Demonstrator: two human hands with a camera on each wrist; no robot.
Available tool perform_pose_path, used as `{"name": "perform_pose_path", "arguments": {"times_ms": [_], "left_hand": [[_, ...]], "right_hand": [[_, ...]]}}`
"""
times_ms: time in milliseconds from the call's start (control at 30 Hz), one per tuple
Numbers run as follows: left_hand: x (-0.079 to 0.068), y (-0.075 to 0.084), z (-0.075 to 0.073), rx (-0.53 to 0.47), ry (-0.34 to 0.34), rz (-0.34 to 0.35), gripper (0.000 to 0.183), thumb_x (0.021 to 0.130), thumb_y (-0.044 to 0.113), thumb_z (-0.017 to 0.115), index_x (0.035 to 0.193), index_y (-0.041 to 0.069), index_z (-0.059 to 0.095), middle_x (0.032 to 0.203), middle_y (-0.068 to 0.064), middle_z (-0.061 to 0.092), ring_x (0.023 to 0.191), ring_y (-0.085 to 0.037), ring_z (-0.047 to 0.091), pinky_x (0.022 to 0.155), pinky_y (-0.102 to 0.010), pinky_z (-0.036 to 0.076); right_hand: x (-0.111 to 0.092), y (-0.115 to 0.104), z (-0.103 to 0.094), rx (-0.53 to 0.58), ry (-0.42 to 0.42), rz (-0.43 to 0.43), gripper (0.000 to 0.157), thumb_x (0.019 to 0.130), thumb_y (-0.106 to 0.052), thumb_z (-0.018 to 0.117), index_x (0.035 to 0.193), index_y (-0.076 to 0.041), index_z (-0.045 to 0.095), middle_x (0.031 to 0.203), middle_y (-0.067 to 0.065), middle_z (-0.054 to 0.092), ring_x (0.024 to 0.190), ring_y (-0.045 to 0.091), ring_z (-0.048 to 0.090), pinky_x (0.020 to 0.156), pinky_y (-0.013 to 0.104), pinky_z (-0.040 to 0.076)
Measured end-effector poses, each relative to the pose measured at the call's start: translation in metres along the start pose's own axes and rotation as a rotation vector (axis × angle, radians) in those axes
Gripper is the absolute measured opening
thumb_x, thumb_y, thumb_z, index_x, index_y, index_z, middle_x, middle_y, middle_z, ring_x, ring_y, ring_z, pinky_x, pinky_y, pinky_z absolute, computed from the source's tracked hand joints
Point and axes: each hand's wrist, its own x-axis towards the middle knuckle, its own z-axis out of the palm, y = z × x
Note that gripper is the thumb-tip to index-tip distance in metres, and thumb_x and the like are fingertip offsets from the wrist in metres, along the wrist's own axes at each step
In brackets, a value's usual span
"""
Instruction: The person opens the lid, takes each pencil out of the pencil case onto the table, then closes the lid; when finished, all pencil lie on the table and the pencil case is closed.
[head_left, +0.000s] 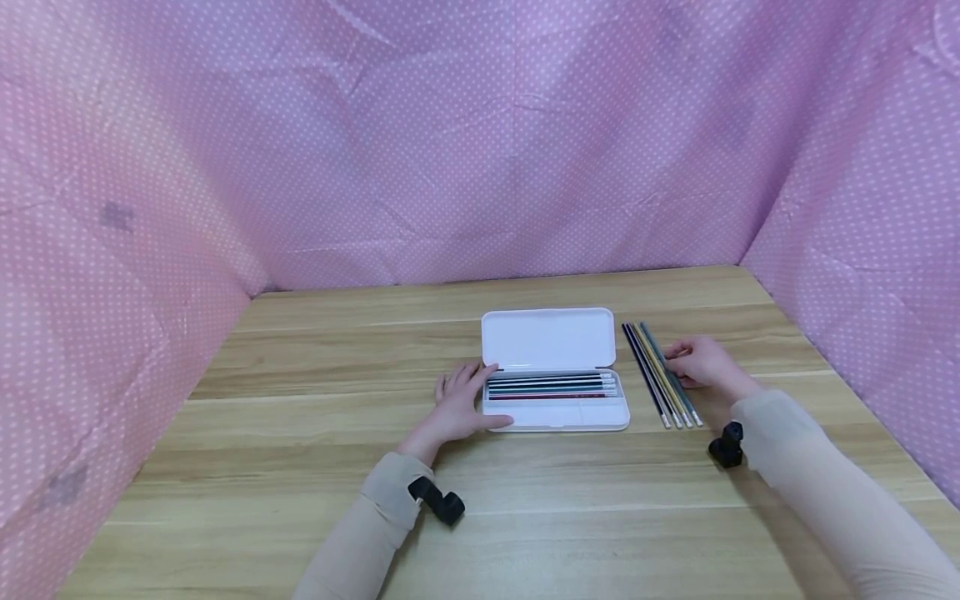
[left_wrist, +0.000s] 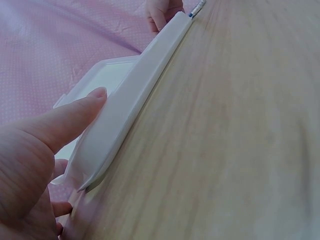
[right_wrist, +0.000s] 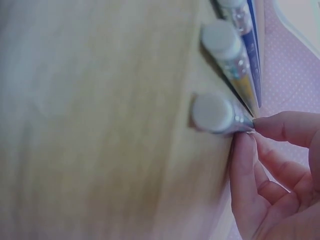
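A white pencil case point(head_left: 555, 414) lies with its lid raised, and several pencils point(head_left: 551, 386) with white erasers are lined up inside it. My left hand point(head_left: 456, 410) spreads across the case's left end, thumb at the front edge and index finger near the hinge corner. In the left wrist view the thumb point(left_wrist: 75, 117) lies straight against the case's front wall. To the right of the case, several loose pencils point(head_left: 651, 375) fan out on the table. My right hand point(head_left: 703, 364) pinches the rightmost one, a teal pencil point(right_wrist: 237, 117), between thumb and index finger behind its eraser end.
The wooden table point(head_left: 300, 400) extends around the case and pencils. Pink dotted cloth point(head_left: 465, 167) hangs behind it and along both sides. A small black camera point(head_left: 442, 502) is strapped to the left wrist, another black camera point(head_left: 727, 446) to the right.
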Motion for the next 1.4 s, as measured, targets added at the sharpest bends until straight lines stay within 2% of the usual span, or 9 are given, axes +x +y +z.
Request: {"name": "perform_pose_path", "arguments": {"times_ms": [500, 700, 833, 933, 1033, 1133, 1400], "left_hand": [[0.000, 0.000, 0.001, -0.001, 0.007, -0.004, 0.086, 0.077, 0.045, 0.075, 0.148, 0.024, 0.033, 0.156, -0.012, 0.022, 0.144, -0.035, 0.009, 0.112, -0.058, -0.006], [-0.001, 0.000, 0.001, -0.001, 0.007, -0.003, 0.086, 0.076, 0.046, 0.075, 0.148, 0.024, 0.032, 0.156, -0.012, 0.022, 0.144, -0.035, 0.010, 0.112, -0.058, -0.006], [-0.001, 0.000, 0.001, -0.007, 0.008, 0.007, 0.086, 0.076, 0.045, 0.076, 0.147, 0.022, 0.033, 0.155, -0.013, 0.022, 0.144, -0.036, 0.011, 0.112, -0.060, -0.005], [-0.002, 0.000, 0.001, -0.011, 0.014, 0.014, 0.086, 0.076, 0.045, 0.076, 0.147, 0.022, 0.033, 0.155, -0.014, 0.023, 0.143, -0.037, 0.012, 0.112, -0.060, -0.004], [-0.001, 0.000, 0.001, -0.011, 0.014, 0.011, 0.086, 0.076, 0.045, 0.076, 0.147, 0.022, 0.033, 0.155, -0.014, 0.023, 0.144, -0.036, 0.011, 0.112, -0.059, -0.005], [-0.001, 0.000, 0.001, -0.010, 0.017, 0.010, 0.087, 0.076, 0.046, 0.076, 0.147, 0.022, 0.033, 0.155, -0.013, 0.022, 0.144, -0.036, 0.011, 0.112, -0.059, -0.005], [0.000, -0.001, 0.002, -0.004, 0.016, 0.008, 0.086, 0.076, 0.046, 0.075, 0.148, 0.023, 0.032, 0.156, -0.013, 0.022, 0.144, -0.035, 0.011, 0.112, -0.059, -0.006]], "right_hand": [[0.001, 0.000, -0.002, 0.002, 0.004, -0.001, 0.033, 0.091, -0.006, 0.054, 0.115, 0.016, 0.051, 0.078, 0.001, 0.055, 0.069, 0.008, 0.052, 0.062, 0.021, 0.054], [-0.002, -0.004, -0.008, 0.016, 0.004, -0.026, 0.037, 0.092, -0.010, 0.053, 0.118, 0.016, 0.050, 0.082, 0.003, 0.060, 0.070, 0.008, 0.054, 0.061, 0.023, 0.053], [-0.006, -0.015, -0.009, -0.035, 0.010, -0.048, 0.039, 0.094, -0.014, 0.052, 0.122, 0.014, 0.050, 0.082, 0.007, 0.061, 0.068, 0.010, 0.054, 0.060, 0.025, 0.050], [-0.009, -0.026, -0.005, -0.096, 0.032, -0.086, 0.039, 0.094, -0.016, 0.053, 0.122, 0.012, 0.052, 0.094, 0.017, 0.062, 0.073, 0.014, 0.057, 0.063, 0.026, 0.051], [-0.012, -0.038, 0.002, -0.109, 0.039, -0.130, 0.038, 0.094, -0.017, 0.056, 0.121, 0.009, 0.055, 0.109, 0.022, 0.060, 0.083, 0.018, 0.060, 0.068, 0.027, 0.053], [-0.017, -0.050, 0.011, -0.098, 0.018, -0.167, 0.036, 0.093, -0.017, 0.057, 0.120, 0.008, 0.056, 0.108, 0.022, 0.060, 0.086, 0.021, 0.061, 0.070, 0.028, 0.053], [-0.023, -0.070, 0.030, -0.116, -0.010, -0.249, 0.031, 0.092, -0.018, 0.059, 0.115, 0.003, 0.061, 0.096, 0.012, 0.059, 0.078, 0.019, 0.055, 0.066, 0.030, 0.050]]}}
